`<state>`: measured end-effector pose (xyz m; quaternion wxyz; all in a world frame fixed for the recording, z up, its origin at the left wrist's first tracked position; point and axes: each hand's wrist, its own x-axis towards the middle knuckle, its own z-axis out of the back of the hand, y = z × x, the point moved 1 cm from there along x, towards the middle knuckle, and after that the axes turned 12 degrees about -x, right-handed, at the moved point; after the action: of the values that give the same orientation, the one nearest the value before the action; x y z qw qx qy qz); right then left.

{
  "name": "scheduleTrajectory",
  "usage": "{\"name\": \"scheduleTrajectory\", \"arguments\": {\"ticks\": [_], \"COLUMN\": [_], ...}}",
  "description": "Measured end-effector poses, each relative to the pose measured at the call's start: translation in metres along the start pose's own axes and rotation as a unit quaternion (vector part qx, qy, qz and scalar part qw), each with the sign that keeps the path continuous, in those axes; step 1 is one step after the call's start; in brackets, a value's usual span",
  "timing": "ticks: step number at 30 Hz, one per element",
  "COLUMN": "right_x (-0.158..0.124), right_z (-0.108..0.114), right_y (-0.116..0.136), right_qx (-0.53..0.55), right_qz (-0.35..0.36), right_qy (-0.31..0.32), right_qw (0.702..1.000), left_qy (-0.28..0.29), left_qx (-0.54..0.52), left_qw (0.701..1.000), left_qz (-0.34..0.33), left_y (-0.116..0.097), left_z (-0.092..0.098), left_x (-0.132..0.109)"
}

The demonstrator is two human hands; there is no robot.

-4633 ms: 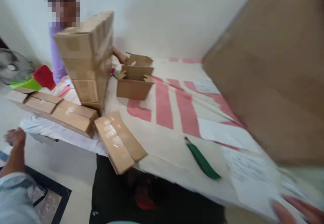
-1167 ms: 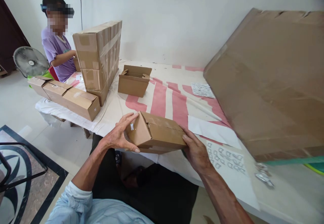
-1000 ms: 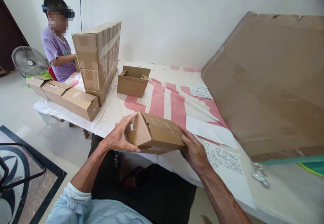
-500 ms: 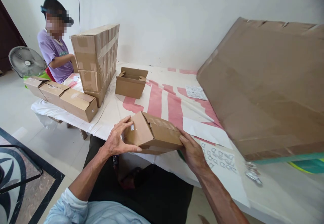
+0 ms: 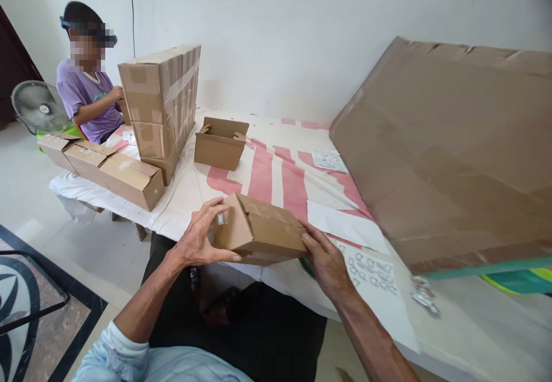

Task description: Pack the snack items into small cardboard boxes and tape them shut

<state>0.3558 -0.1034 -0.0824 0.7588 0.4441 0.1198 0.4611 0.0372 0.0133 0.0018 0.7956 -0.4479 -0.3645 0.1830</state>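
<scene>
Between my two hands a closed brown cardboard box (image 5: 271, 226) is held tilted at the table's front edge, above my lap. My left hand (image 5: 202, 233) grips its left end, thumb underneath and fingers along the upper edge, near a small white label (image 5: 221, 218). The right end is in my right hand (image 5: 323, 258), whose fingers lie over the top corner; its thumb side is partly visible. Farther back on the cloth stands an open cardboard box (image 5: 219, 145) with its flaps up.
Stacked taped boxes (image 5: 159, 100) and a row of closed boxes (image 5: 107, 169) stand at left. Behind them sits a co-worker (image 5: 92, 97). A large cardboard carton (image 5: 452, 152) leans on the right. Paper sheets (image 5: 345, 225) and a small silvery object (image 5: 425, 297) lie nearby.
The view has shifted slightly right. My left fingers have moved a little on the box end near the label, and the box has turned slightly. The co-worker's arm has risen.
</scene>
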Motion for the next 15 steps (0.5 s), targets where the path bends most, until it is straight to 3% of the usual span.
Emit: {"name": "scheduleTrajectory", "arguments": {"ticks": [4,8,11,15], "right_x": [-0.015,-0.025,-0.02,-0.009], "right_z": [-0.001,-0.004,0.0,0.012], "right_y": [0.034,0.052,0.042,0.0], "right_qx": [0.026,0.004,-0.054,-0.275], "right_qz": [-0.04,0.005,0.053,0.063], "right_qy": [0.002,0.018,-0.01,-0.032], "right_qw": [0.999,1.0,0.997,0.959], "left_qy": [-0.015,-0.028,-0.039,-0.051], "left_qx": [-0.002,-0.033,-0.069,-0.092], "left_qw": [1.0,0.997,0.993,0.99], "left_qz": [0.012,0.061,0.092,0.095], "left_y": [0.002,0.012,0.018,0.023], "left_z": [0.015,0.027,0.031,0.029], "left_x": [-0.001,-0.008,-0.012,-0.014]}}
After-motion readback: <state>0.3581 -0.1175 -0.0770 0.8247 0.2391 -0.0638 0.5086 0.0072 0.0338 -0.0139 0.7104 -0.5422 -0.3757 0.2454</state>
